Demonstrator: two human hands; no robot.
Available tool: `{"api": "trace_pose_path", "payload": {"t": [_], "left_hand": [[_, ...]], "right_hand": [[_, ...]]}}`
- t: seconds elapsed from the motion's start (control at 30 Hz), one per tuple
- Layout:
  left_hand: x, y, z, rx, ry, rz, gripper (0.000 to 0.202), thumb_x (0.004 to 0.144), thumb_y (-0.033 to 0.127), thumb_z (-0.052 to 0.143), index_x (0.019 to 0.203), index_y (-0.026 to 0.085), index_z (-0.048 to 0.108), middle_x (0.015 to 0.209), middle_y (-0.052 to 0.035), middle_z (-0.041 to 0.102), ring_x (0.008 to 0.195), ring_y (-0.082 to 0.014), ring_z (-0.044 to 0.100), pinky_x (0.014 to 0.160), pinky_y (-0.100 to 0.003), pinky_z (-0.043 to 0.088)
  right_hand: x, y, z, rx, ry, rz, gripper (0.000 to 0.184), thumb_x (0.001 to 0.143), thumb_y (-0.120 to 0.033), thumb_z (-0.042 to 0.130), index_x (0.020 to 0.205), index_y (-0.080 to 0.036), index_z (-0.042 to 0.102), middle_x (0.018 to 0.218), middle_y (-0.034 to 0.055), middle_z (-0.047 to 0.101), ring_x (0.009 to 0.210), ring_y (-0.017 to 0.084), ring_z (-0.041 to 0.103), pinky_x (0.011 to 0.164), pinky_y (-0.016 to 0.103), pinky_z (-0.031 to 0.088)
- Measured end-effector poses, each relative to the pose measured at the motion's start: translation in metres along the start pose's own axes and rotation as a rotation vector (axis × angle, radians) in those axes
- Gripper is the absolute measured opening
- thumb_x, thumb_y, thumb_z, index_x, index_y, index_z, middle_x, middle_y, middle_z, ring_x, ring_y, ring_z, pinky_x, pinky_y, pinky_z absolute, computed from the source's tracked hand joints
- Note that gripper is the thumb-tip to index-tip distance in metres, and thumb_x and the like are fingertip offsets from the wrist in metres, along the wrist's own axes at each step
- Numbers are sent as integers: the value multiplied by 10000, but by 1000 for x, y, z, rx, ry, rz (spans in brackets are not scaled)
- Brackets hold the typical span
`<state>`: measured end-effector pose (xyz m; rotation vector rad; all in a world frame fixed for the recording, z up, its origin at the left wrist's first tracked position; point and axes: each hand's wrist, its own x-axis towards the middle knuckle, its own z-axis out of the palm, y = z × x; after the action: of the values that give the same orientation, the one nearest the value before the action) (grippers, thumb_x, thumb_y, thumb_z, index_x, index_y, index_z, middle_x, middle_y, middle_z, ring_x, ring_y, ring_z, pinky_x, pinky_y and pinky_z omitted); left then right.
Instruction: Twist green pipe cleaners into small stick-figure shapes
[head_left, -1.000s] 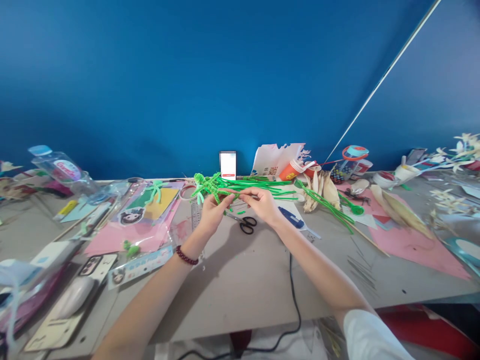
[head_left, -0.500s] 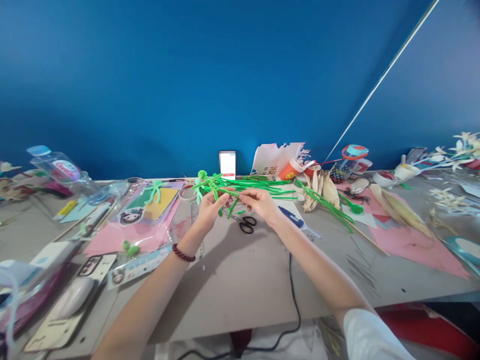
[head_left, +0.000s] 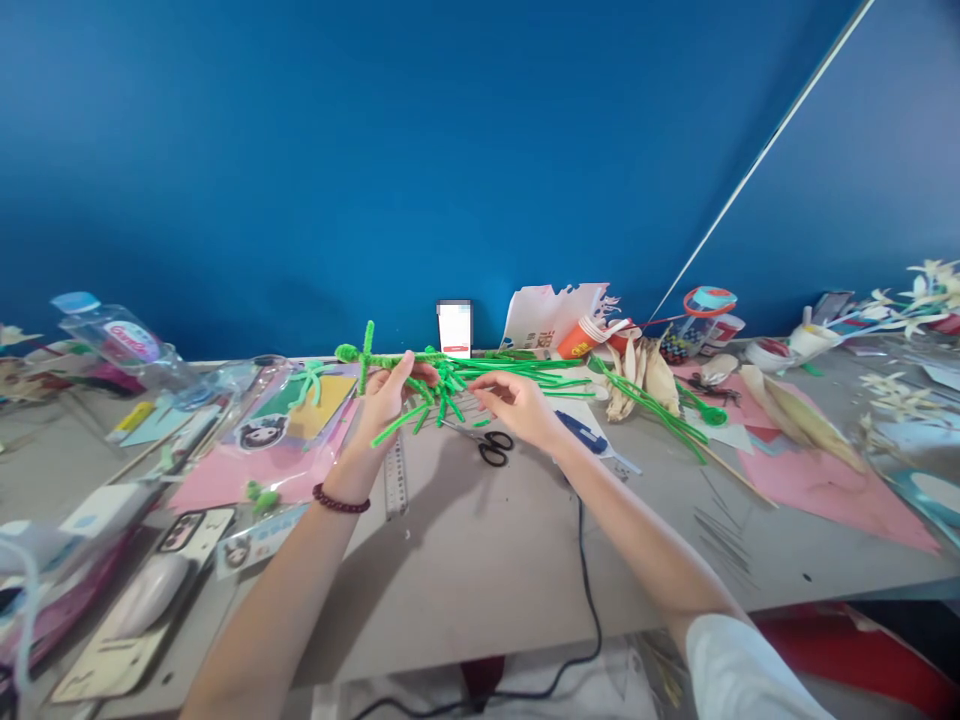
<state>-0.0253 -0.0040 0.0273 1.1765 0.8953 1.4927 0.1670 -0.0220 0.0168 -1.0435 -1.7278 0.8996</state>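
My left hand (head_left: 390, 395) is closed around a green pipe-cleaner figure (head_left: 367, 355). The figure lies sideways, with a rounded knob and a crosswise strand left of the hand. Several fuzzy strands spread out at its right end, and one longer strand slants down below my fingers. Just to the right, my right hand (head_left: 517, 405) hovers with bent, slightly parted fingertips and nothing visible between them. Black-handled scissors (head_left: 495, 448) lie on the table under the hands, their blades pointing left. Behind the hands is a bundle of green pipe cleaners (head_left: 551, 380).
A phone (head_left: 454, 328) leans on the blue wall. To the right are paper cups (head_left: 577, 338), dried husks (head_left: 660, 380) and a blue cutter (head_left: 581, 432). A ruler (head_left: 396, 480), pink paper sheets (head_left: 217, 485) and a bottle (head_left: 120, 330) are on the left. A black cable (head_left: 589, 580) crosses the table's front edge.
My left hand has moved left and turned the pipe-cleaner figure, so its knobbed end now points left. My right hand has come off the green strand it was pinching and stays almost in place.
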Motion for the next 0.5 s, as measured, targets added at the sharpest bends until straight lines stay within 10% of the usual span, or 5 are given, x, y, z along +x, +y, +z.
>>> {"api": "trace_pose_path", "payload": {"t": [0.27, 0.5], "left_hand": [[-6, -15, 11, 119, -65, -92, 410, 714, 546, 606, 664, 147, 684, 532, -25, 597, 327, -55, 362, 331, -234, 214], [-13, -20, 17, 175, -79, -90, 395, 700, 533, 627, 692, 142, 675, 489, -14, 568, 407, -107, 484, 387, -227, 336]], "right_hand": [[-4, -2, 6, -10, -112, -51, 273, 748, -340, 617, 971, -182, 599, 947, 56, 648, 727, 143, 609, 603, 241, 481], [-8, 1, 18, 3, -71, -87, 371, 724, -244, 601, 1076, -204, 494, 942, 42, 623, 718, 137, 597, 634, 250, 482]]}}
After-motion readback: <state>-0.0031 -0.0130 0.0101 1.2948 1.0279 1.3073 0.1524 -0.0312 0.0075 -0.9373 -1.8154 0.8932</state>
